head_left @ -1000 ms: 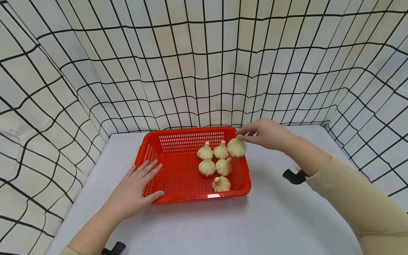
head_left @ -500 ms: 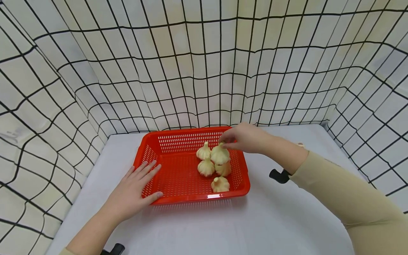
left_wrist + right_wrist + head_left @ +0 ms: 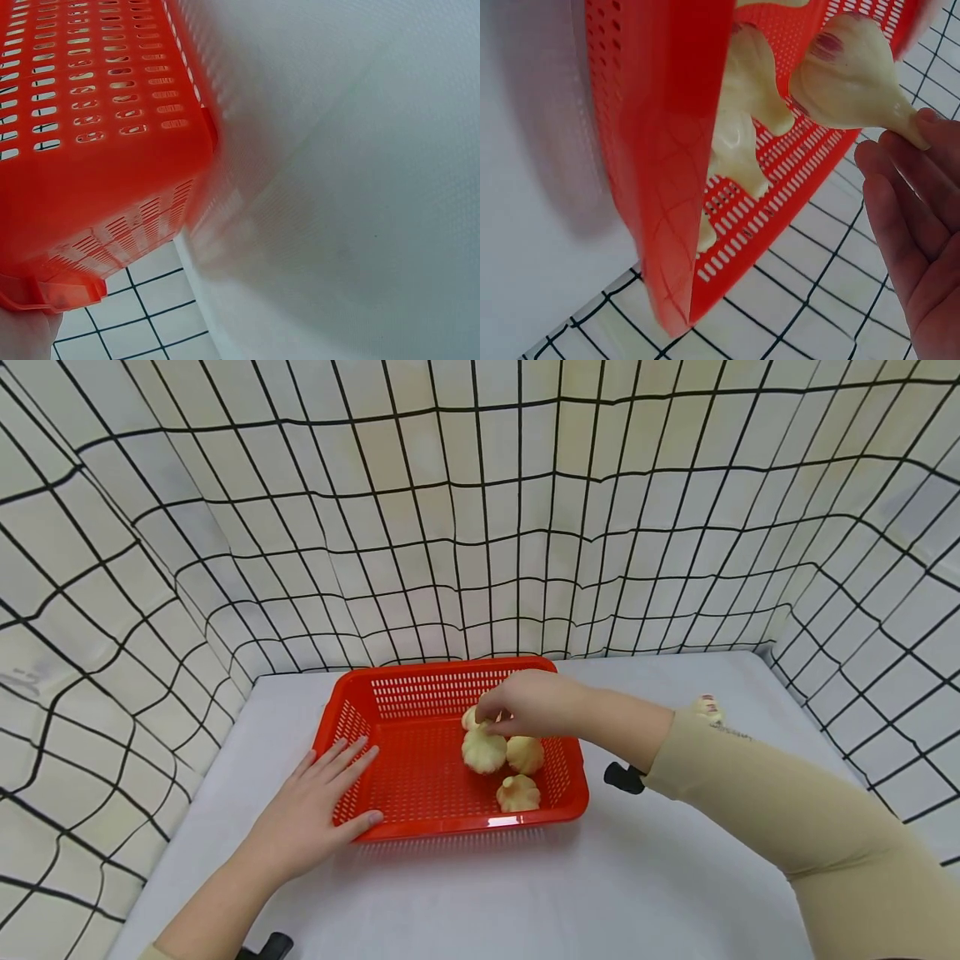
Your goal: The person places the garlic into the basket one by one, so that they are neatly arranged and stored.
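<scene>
My right hand (image 3: 536, 703) pinches a pale garlic bulb (image 3: 847, 71) by its stem, over the right half of a red plastic basket (image 3: 450, 828). Purple-red marks show on that bulb in the right wrist view. Under and around it in the basket lie several other bulbs, including a garlic bulb (image 3: 525, 755) and one garlic bulb (image 3: 518, 794) by the front wall; the hand partly hides the ones behind. My left hand (image 3: 318, 802) rests on the basket's left front corner, fingers spread and straight over the rim. In the left wrist view, only part of this hand (image 3: 26, 334) shows at the rim.
Another garlic bulb (image 3: 707, 706) lies on the white table (image 3: 480, 902) at right, partly behind my right sleeve. White walls covered with black netting (image 3: 487, 535) rise at the back and both sides. A black wrist mount (image 3: 624, 777) sits below my right wrist.
My right hand has carried the garlic bulb left and down, from the basket's right rim to over the bulbs inside. The left hand stays at the corner. The bulb on the table has come into view.
</scene>
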{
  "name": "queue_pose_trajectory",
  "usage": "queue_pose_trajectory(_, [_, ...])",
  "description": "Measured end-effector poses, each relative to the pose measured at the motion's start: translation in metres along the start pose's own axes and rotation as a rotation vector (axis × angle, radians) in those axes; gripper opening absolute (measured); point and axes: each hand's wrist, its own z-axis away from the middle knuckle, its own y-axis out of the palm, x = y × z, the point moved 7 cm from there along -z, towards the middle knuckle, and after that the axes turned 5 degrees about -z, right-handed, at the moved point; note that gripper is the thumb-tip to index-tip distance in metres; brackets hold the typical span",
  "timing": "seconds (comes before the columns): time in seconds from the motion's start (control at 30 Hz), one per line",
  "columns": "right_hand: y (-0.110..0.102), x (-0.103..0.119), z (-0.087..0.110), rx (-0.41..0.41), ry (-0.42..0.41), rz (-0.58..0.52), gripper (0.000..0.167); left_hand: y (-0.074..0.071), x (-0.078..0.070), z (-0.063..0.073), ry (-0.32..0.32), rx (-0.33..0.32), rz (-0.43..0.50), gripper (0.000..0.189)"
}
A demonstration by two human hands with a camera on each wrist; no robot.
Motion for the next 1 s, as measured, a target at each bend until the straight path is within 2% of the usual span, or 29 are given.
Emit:
queue_pose_trajectory(0.2, [0.014, 0.01, -0.011, 0.06, -0.031, 0.021, 0.016, -0.001, -0.001, 0.0, 0.002, 0.002, 0.012, 0.086])
queue_pose_trajectory(0.5, [0.036, 0.013, -0.017, 0.16, 0.031, 0.016, 0.017, -0.002, -0.001, -0.001, -0.001, 0.005, 0.013, 0.086])
queue_pose_trajectory(0.73, [0.046, 0.013, -0.019, 0.206, 0.037, -0.01, 0.017, -0.002, -0.001, 0.0, 0.0, 0.004, 0.012, 0.086])
queue_pose_trajectory(1.0, [0.053, 0.014, -0.019, 0.256, 0.028, 0.068, 0.015, -0.001, 0.0, 0.0, 0.003, 0.0, 0.011, 0.086])
